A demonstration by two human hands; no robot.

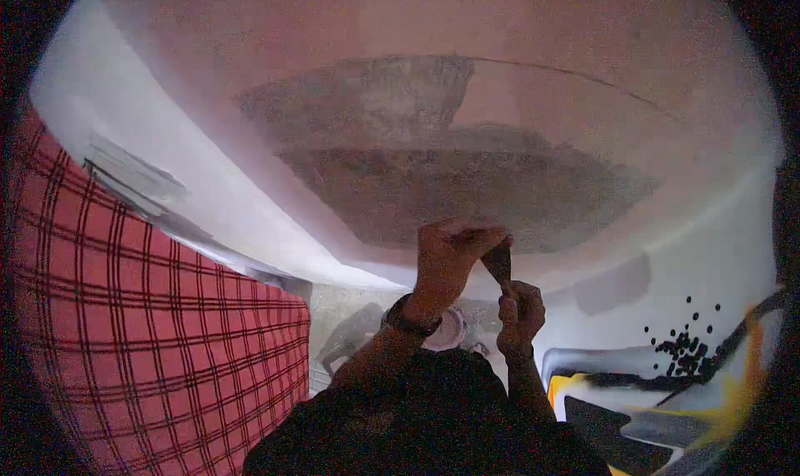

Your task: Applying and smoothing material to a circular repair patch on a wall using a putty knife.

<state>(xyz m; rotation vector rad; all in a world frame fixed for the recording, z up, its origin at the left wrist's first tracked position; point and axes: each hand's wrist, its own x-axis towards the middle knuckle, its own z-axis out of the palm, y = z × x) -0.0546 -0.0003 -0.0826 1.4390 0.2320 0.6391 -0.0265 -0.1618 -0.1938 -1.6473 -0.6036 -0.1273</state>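
Note:
In front of the wall, my right hand is closed around the handle of a putty knife. The dark blade points up and widens toward the top. My left hand, with a dark band on its wrist, bends over from the left. Its fingers are closed at the blade's wide end; the dim light hides their exact grip. Beyond both hands is the pinkish wall, which bears a large grey-brown patch with uneven edges. The hands look apart from the wall, though the distance is hard to judge.
A red plaid cloth surface fills the left side. Below my hands, a round pinkish-white container stands on the grey floor, partly hidden by my arm. The right wall carries black, grey and yellow painted shapes.

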